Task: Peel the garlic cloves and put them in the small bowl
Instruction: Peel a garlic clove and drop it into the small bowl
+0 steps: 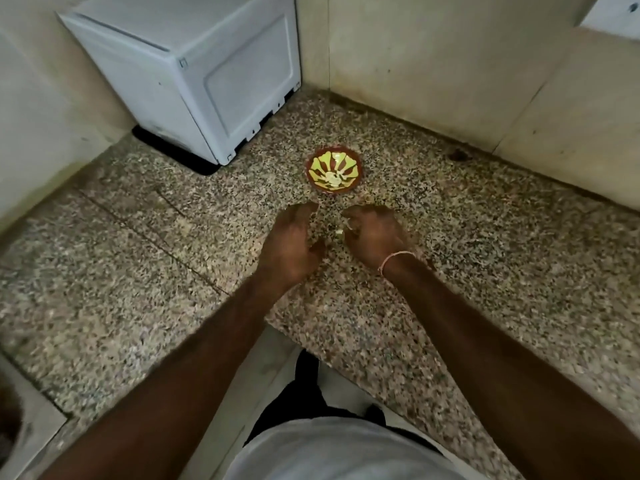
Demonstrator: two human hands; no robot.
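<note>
Head view looks down on a speckled granite counter (467, 237) set into a corner of pale tiled wall (433, 64). Both bare forearms reach forward over the counter's front edge, and the two hands hang side by side just above the stone, near each other but apart. The left hand (289, 242) is seen from the back, its fingers pointing forward and loosely bent, its thumb turned in toward the gap; nothing shows in its hold, though the palm side is hidden. The right hand (375, 233) has its fingers curled down and inward, and a small pale piece, seemingly a garlic clove (339, 231), sits at the tips of its thumb and fingers; the frame is blurred there, so whether it is pinched or merely lies on the counter against the fingertips cannot be told. A thin pale band (394, 259) circles the right wrist. Just beyond the hands, well clear of them, stands the small bowl (313, 176), brown outside with a yellow-green petal pattern inside, and a few whitish peeled pieces (333, 180) lie in its bottom. To the far left, a white boxy appliance (207, 74) stands on the counter against the wall.
</note>
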